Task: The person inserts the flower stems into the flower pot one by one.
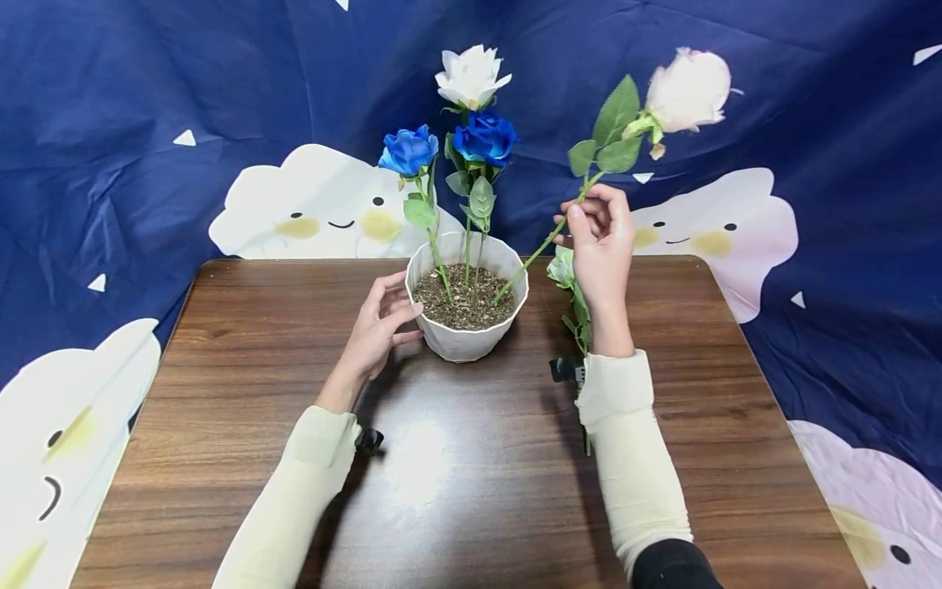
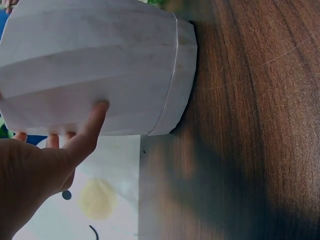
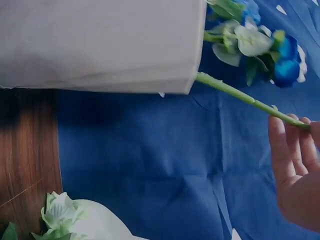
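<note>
I've got the L hand (image 1: 379,327) cupped wide on the L side of the white pot (image 1: 467,345), thumb on its near outer wall, other fingers round the side. Pot's upright nr the far edge of the table (image 1: 257,368), approx midway btwn its L & R edges. My R hand (image 1: 605,237) is closed narrow, pinching the pale pink rose (image 1: 689,90) partway up its stem; that stem slants R over the pot rim, low end at the R side of the soil (image 1: 459,307), bloom up past the fingers. Also standing in the pot: 2 blue roses (image 1: 410,151) & a white flower (image 1: 473,78). A pale green flower (image 1: 561,268) lies R of the pot, head twd the table's far edge, partly hidden by R hand & sleeve (image 1: 640,458).
</note>
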Motion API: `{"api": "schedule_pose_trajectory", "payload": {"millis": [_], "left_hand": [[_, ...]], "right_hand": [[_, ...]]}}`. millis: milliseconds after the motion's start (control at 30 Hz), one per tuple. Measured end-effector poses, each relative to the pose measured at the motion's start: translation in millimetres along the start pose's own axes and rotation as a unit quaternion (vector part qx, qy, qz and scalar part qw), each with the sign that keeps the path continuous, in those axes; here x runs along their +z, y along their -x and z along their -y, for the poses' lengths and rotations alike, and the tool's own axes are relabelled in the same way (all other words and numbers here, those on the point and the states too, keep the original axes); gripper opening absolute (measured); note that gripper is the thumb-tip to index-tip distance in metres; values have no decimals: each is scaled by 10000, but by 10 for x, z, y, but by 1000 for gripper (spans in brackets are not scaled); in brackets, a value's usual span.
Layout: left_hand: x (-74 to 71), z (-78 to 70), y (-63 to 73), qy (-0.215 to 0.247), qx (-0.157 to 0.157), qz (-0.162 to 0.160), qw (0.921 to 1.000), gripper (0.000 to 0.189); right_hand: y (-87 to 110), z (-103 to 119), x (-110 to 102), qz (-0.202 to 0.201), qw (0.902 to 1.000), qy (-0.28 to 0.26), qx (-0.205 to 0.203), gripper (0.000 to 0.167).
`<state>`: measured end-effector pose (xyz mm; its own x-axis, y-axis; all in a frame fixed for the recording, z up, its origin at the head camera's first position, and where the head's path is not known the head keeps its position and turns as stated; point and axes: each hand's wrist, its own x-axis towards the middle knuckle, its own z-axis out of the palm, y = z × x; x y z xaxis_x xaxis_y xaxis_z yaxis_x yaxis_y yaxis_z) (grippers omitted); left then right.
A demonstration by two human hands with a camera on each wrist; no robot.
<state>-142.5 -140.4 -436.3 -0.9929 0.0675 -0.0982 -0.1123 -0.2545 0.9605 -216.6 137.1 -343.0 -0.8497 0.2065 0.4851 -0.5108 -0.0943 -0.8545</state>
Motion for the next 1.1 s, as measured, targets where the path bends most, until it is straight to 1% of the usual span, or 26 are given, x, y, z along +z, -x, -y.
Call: {"api": "schedule_pose_trajectory", "payload": {"millis": [100, 200, 267, 400, 500, 567, 700, 800, 867, 1100], "left_hand": [[8, -1, 2, -14, 14, 6, 10000, 64], [11, -2, 1, -12, 41, 19, 10000, 63], [9, 0, -2, -12, 53, 36, 10000, 64], [3, 8, -9, -7, 64, 52, 10000, 64], [-2, 13, -11, -14, 73, 58, 10000, 64], [-6, 17, -11, -19, 76, 54, 10000, 63], [-6, 20, -10, -24, 64, 53, 10000, 63], [-2, 18, -10, -47, 48, 45, 10000, 63], [1, 16, -10, -57, 45, 36, 10000, 64], [-6, 8, -8, -44, 53, 17, 10000, 64]], "right_hand": [[2, -47, 62, 193, 9984, 439, -313, 15], [11, -88, 122, 336, 9946, 850, -496, 15], [23, -112, 154, 471, 9916, 1079, -533, 18], [48, -159, 203, 815, 9870, 1312, -443, 21], [51, -198, 226, 1001, 9866, 1255, -305, 21], [44, -226, 238, 1077, 9877, 1125, -159, 20], [30, -265, 256, 1184, 9898, 733, 294, 17], [31, -282, 268, 1211, 9899, 502, 545, 16], [33, -289, 280, 1233, 9895, 439, 619, 17], [47, -307, 334, 1493, 9867, 214, 602, 21]]}}
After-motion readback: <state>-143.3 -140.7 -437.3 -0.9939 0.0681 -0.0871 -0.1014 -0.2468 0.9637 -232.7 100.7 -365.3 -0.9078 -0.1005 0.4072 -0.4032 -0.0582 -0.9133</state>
